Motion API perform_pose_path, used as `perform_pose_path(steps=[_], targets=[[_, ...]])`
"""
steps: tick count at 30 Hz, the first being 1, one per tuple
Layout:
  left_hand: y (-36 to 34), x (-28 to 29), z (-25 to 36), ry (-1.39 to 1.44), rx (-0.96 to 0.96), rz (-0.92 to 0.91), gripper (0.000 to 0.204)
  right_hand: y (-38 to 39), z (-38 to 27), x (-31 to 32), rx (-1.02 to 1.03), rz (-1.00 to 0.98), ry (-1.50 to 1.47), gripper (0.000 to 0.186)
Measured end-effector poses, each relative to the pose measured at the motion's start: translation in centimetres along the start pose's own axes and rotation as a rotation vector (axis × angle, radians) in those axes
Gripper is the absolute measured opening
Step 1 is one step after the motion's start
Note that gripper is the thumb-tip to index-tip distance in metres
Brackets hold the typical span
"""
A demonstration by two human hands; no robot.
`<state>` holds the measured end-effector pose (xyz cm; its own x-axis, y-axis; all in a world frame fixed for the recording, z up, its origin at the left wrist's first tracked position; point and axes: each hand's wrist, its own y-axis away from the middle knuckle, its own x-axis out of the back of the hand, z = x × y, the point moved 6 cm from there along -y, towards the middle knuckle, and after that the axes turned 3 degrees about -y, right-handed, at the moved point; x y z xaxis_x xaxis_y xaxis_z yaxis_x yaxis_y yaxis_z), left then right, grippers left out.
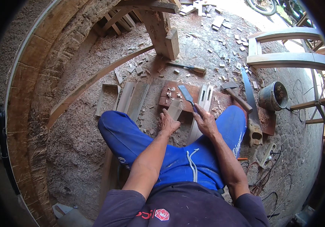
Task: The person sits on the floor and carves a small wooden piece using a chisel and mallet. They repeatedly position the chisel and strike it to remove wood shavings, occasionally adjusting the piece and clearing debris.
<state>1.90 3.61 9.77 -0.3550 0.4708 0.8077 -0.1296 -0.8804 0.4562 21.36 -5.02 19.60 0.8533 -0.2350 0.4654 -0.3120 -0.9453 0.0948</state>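
My right hand (206, 122) is closed round the handle of a chisel (186, 94), its broad flat blade pointing up and left. My left hand (169, 123) has its fingers on a short pale block (175, 109) that looks like wood, gripping its near end. Beneath the block and blade lies a reddish-brown board (166, 99) strewn with shavings. A pale timber with two long slots (204, 99) rests across that board, just behind the chisel and running toward my lap.
To the right lie a wooden-handled striking tool (238, 97), a handsaw (248, 90) and a bucket (274, 96). Planks (132, 96) lie left, beyond my knee. A second chisel (187, 67) sits farther out. Curved timber frames (289, 59) stand right; cords (259, 179) trail nearby.
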Motion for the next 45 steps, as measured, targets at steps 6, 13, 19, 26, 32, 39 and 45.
perform_pose_path(steps=[6,13,19,26,32,39,45], targets=[[0.9,0.2,0.3,-0.147,-0.057,-0.057,0.085,3.0,-1.6,0.5,0.009,-0.075,0.187,0.046],[-0.6,-0.6,-0.6,-0.239,-0.109,0.029,0.075,6.2,-2.7,0.0,-0.12,-0.19,0.485,0.046],[-0.8,-0.7,-0.1,-0.237,-0.084,-0.011,0.079,7.0,-3.4,-0.8,-0.141,-0.231,0.515,0.046],[-1.0,-0.8,-0.2,-0.228,-0.094,0.021,0.079,6.5,-3.4,-1.2,-0.111,-0.229,0.506,0.043],[-1.1,-1.2,-0.3,-0.185,-0.101,0.052,0.071,5.5,-3.1,-0.8,-0.113,-0.275,0.524,0.044],[-0.8,-1.6,-0.6,-0.188,-0.094,0.053,0.069,4.8,-2.6,-0.7,-0.093,-0.334,0.573,0.045],[-0.7,-1.4,-0.1,-0.183,-0.091,0.067,0.068,4.1,-1.6,-0.6,-0.107,-0.348,0.537,0.044]])
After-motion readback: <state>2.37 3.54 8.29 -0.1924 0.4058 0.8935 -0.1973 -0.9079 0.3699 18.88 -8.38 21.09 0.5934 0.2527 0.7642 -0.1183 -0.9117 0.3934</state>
